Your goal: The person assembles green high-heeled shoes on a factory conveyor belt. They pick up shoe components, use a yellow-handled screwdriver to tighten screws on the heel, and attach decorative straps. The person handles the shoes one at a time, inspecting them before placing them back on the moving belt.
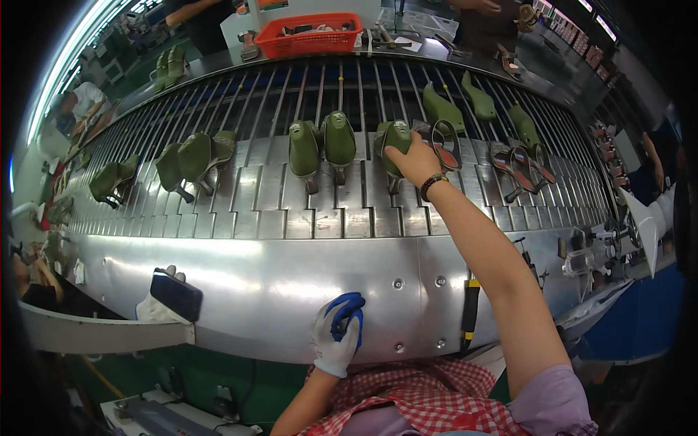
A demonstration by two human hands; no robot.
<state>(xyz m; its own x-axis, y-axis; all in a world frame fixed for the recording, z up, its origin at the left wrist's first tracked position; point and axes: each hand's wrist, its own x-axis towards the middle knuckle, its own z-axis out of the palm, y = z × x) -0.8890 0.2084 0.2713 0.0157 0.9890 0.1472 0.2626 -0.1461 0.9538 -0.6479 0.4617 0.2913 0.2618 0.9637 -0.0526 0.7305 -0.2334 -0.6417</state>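
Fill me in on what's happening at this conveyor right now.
A person stands at a slatted metal conveyor carrying green shoe lasts and strappy sandals. Their bare right hand grips one green shoe last on the belt, next to a brown sandal. Their gloved left hand rests flat on the conveyor's steel front panel. A red basket sits beyond the belt.

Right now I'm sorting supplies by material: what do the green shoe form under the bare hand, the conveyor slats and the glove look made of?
Green shoe form: probably moulded plastic, smooth with a dull sheen. Conveyor slats: metal, bright and reflective. Left-hand glove: white knit fabric with blue, seemingly rubbery coating on the fingers.
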